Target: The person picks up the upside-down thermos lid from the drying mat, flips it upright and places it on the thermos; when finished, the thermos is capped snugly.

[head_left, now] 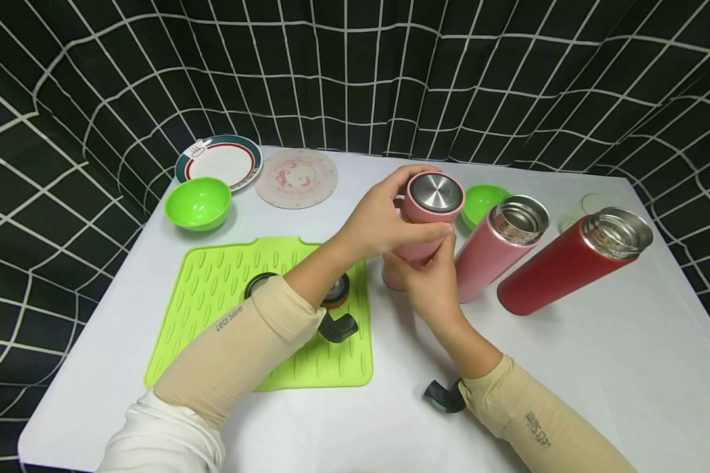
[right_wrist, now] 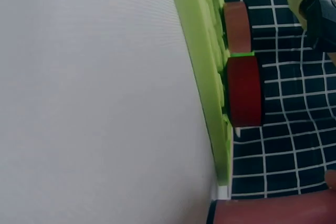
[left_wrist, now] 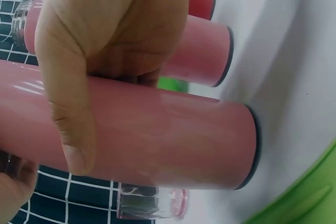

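Note:
A pink flask (head_left: 417, 246) stands on the white table (head_left: 597, 368), its pink cap with a steel top (head_left: 436, 192) in place. My left hand (head_left: 390, 217) curls round the cap and the flask's upper part. My right hand (head_left: 433, 284) grips the body from the near side. In the left wrist view the left hand (left_wrist: 105, 51) wraps the pink flask (left_wrist: 173, 142), thumb across its side. The right wrist view shows only the flask's base (right_wrist: 273, 211) at the bottom edge.
An open pink flask (head_left: 497, 246) and an open red flask (head_left: 568, 263) stand to the right. Loose lids (head_left: 336, 293) lie on the green mat (head_left: 213, 295). Green bowls (head_left: 198, 202) (head_left: 482, 200), a plate (head_left: 219, 159), a round coaster (head_left: 296, 177) and a clear glass (head_left: 580, 210) sit further back.

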Demonstrator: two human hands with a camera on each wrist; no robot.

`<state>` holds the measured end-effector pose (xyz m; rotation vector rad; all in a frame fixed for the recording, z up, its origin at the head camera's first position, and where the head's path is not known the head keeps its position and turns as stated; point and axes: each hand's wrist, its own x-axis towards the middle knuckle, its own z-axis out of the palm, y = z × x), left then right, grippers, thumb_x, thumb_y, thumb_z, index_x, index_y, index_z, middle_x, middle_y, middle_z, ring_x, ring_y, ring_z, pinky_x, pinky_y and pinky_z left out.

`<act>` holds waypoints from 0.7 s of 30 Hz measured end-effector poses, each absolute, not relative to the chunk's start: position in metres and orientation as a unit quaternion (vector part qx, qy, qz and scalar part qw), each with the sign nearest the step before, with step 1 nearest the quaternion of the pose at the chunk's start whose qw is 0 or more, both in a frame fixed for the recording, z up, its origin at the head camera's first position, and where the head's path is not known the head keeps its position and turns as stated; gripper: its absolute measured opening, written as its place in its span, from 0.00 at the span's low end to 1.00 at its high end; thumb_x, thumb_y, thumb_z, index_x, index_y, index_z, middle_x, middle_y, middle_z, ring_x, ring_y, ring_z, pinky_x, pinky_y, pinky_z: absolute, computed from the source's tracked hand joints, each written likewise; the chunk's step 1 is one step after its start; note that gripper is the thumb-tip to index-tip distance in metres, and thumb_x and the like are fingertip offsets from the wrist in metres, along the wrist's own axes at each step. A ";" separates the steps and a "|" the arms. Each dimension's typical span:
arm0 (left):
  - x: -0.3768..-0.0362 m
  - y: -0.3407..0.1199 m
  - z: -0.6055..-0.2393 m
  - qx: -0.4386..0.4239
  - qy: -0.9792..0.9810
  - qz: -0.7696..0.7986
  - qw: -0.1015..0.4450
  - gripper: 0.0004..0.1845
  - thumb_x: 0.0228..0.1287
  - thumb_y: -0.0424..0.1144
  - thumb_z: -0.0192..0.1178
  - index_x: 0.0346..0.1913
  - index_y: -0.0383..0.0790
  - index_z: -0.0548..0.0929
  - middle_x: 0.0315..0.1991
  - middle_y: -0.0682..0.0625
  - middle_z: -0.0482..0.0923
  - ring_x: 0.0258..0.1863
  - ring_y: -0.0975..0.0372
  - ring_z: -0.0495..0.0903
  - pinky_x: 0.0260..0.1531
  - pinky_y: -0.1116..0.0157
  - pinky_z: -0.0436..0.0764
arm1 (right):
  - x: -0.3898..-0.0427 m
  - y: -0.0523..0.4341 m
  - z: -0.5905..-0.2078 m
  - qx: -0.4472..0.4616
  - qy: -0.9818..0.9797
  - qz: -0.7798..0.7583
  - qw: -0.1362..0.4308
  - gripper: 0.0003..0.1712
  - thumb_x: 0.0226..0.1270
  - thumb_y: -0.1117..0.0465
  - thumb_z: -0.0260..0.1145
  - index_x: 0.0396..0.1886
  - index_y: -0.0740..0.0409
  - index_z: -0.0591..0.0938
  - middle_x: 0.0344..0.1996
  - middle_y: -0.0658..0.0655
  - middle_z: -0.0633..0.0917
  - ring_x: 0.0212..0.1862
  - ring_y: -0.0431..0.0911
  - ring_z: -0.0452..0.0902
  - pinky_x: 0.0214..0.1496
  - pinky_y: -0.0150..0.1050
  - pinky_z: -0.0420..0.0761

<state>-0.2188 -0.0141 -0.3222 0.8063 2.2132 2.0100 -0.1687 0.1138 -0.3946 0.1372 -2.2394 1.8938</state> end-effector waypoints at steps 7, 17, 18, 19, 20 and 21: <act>-0.211 -0.018 -0.322 0.252 0.740 0.623 0.032 0.48 0.46 0.42 0.79 0.71 0.46 0.65 0.57 0.56 0.74 0.53 0.61 0.74 0.51 0.63 0.76 | -0.154 0.112 -0.399 0.059 -0.795 0.596 0.097 0.57 0.51 0.65 0.77 0.71 0.55 0.47 0.68 0.58 0.57 0.67 0.48 0.58 0.68 0.46 0.61; -0.180 -0.061 -0.330 0.155 0.806 0.571 0.030 0.59 0.47 0.58 0.75 0.77 0.50 0.50 0.71 0.56 0.58 0.67 0.59 0.63 0.62 0.58 0.68 | -0.109 0.123 -0.389 0.050 -0.867 0.496 0.012 0.70 0.58 0.48 0.74 0.76 0.50 0.27 0.75 0.56 0.34 0.76 0.51 0.31 0.72 0.61 0.48; -0.176 -0.067 -0.330 0.151 0.809 0.567 0.036 0.58 0.48 0.59 0.74 0.77 0.51 0.50 0.71 0.56 0.58 0.66 0.60 0.63 0.62 0.60 0.67 | -0.103 0.125 -0.388 0.054 -0.869 0.492 0.004 0.70 0.58 0.48 0.74 0.76 0.50 0.27 0.75 0.55 0.33 0.76 0.52 0.32 0.71 0.61 0.48; -0.171 -0.074 -0.330 0.147 0.814 0.560 0.041 0.57 0.48 0.60 0.74 0.77 0.52 0.50 0.71 0.57 0.58 0.66 0.61 0.63 0.62 0.60 0.67 | -0.097 0.127 -0.388 0.058 -0.871 0.487 -0.001 0.70 0.58 0.48 0.74 0.76 0.51 0.28 0.75 0.55 0.33 0.76 0.52 0.32 0.71 0.61 0.49; -0.166 -0.081 -0.330 0.148 0.819 0.553 0.044 0.57 0.49 0.60 0.73 0.76 0.52 0.51 0.71 0.57 0.58 0.66 0.61 0.63 0.63 0.61 0.66 | -0.091 0.129 -0.388 0.064 -0.874 0.482 -0.004 0.70 0.58 0.48 0.74 0.76 0.51 0.28 0.75 0.55 0.34 0.76 0.52 0.33 0.71 0.62 0.50; -0.161 -0.089 -0.330 0.152 0.826 0.541 0.046 0.56 0.50 0.61 0.72 0.76 0.52 0.51 0.71 0.57 0.58 0.66 0.62 0.63 0.63 0.61 0.66 | -0.084 0.131 -0.387 0.070 -0.877 0.476 -0.005 0.69 0.58 0.48 0.74 0.77 0.51 0.29 0.75 0.55 0.35 0.75 0.52 0.33 0.70 0.62 0.50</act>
